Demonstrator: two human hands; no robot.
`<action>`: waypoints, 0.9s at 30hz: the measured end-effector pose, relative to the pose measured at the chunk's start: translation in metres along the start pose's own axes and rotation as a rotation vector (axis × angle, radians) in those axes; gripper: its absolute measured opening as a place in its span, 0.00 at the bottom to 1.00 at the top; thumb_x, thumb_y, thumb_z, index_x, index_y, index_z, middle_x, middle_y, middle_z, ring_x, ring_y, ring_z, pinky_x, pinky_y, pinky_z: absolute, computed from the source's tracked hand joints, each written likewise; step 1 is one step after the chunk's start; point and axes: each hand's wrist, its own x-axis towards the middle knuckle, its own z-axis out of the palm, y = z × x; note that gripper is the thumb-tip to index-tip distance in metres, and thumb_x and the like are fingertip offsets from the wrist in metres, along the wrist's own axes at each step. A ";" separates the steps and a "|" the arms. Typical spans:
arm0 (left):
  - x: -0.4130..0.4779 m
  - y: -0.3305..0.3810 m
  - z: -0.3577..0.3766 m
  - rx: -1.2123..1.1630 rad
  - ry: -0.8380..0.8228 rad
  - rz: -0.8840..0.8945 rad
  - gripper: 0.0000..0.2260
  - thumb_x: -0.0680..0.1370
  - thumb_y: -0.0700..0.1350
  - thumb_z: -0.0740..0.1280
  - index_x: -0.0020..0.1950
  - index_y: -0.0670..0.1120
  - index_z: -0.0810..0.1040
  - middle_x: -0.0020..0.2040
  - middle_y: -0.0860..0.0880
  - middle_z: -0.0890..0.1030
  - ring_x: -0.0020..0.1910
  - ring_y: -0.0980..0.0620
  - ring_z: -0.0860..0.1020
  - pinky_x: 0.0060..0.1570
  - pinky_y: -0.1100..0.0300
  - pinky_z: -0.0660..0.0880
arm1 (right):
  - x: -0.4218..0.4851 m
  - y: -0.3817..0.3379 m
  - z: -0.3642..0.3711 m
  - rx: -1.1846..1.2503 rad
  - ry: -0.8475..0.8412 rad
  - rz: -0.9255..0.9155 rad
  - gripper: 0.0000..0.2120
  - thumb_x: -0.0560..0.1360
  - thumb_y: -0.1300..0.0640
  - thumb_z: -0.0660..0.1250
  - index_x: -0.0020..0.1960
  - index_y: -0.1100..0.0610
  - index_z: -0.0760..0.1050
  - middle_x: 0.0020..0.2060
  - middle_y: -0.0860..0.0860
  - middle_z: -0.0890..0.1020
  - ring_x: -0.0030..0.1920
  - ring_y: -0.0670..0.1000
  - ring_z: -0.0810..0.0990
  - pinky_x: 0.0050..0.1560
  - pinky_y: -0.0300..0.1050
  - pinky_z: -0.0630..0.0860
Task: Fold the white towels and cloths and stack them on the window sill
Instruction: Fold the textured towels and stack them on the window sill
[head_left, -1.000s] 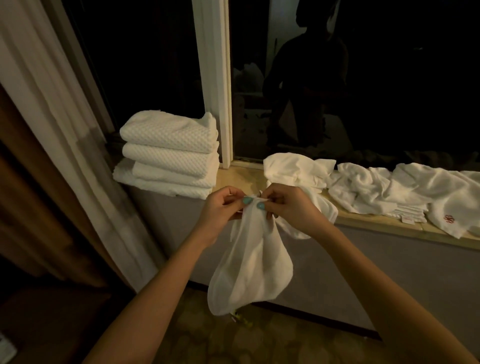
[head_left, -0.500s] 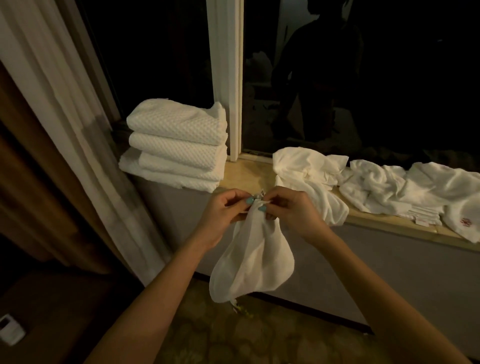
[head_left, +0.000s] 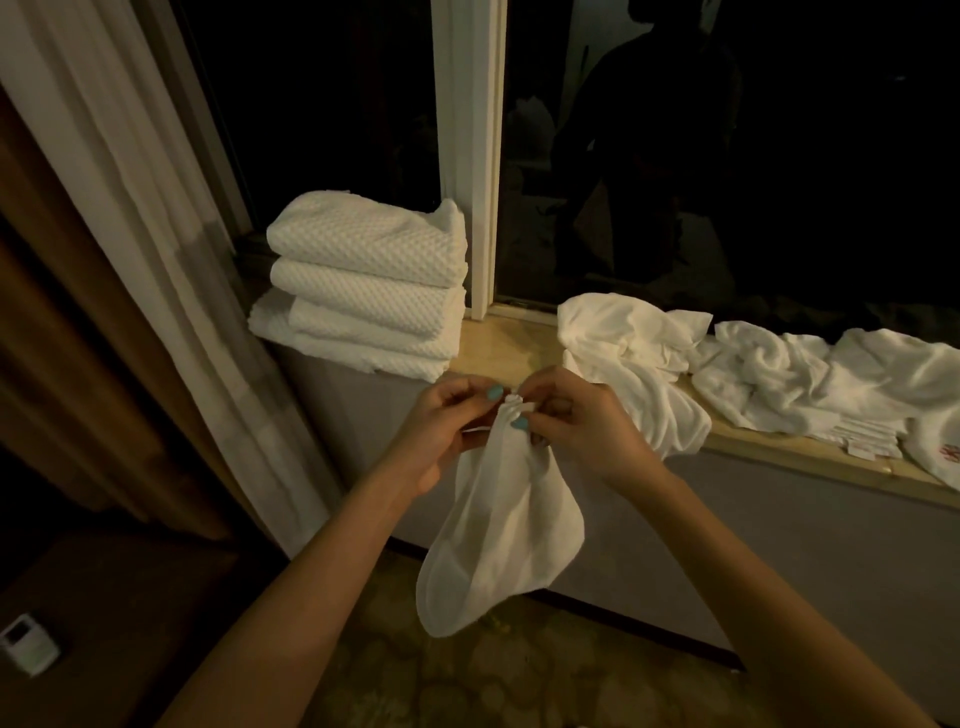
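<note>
A thin white cloth (head_left: 498, 525) hangs at the centre of the frame, its top edge gathered into a small bunch between both hands, in front of the sill and below its level. The left hand (head_left: 447, 426) and right hand (head_left: 576, 421) meet there, fingers (head_left: 493, 393) with teal nails pinching the bunched edge from either side. Behind, the pale wooden window sill (head_left: 493, 348) carries a stack of folded white waffle-textured towels (head_left: 363, 286) at centre left, against the white window frame post (head_left: 475, 156). To the right lies a loose heap of crumpled white cloths (head_left: 753, 369), one draping over the sill's front edge just beside the right hand. A pale curtain (head_left: 130, 208) hangs at left.
</note>
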 end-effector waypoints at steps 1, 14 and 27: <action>0.001 0.002 -0.001 0.012 -0.021 -0.022 0.05 0.69 0.44 0.69 0.42 0.47 0.83 0.42 0.49 0.84 0.43 0.53 0.82 0.44 0.58 0.80 | 0.000 -0.001 0.000 -0.023 -0.014 -0.006 0.09 0.74 0.60 0.70 0.51 0.50 0.75 0.41 0.40 0.80 0.40 0.43 0.82 0.44 0.39 0.80; -0.001 0.004 -0.010 0.100 -0.055 -0.043 0.08 0.77 0.35 0.64 0.47 0.44 0.82 0.42 0.50 0.85 0.42 0.54 0.83 0.40 0.62 0.80 | 0.001 -0.007 0.000 -0.003 -0.130 0.007 0.06 0.74 0.60 0.71 0.47 0.51 0.76 0.41 0.50 0.82 0.39 0.45 0.81 0.40 0.35 0.78; -0.007 0.022 -0.019 0.356 -0.182 0.134 0.06 0.76 0.37 0.65 0.48 0.47 0.80 0.44 0.55 0.83 0.46 0.58 0.81 0.46 0.63 0.77 | 0.001 -0.012 0.003 0.059 -0.080 -0.043 0.04 0.74 0.60 0.70 0.44 0.52 0.77 0.36 0.46 0.81 0.34 0.43 0.80 0.37 0.34 0.77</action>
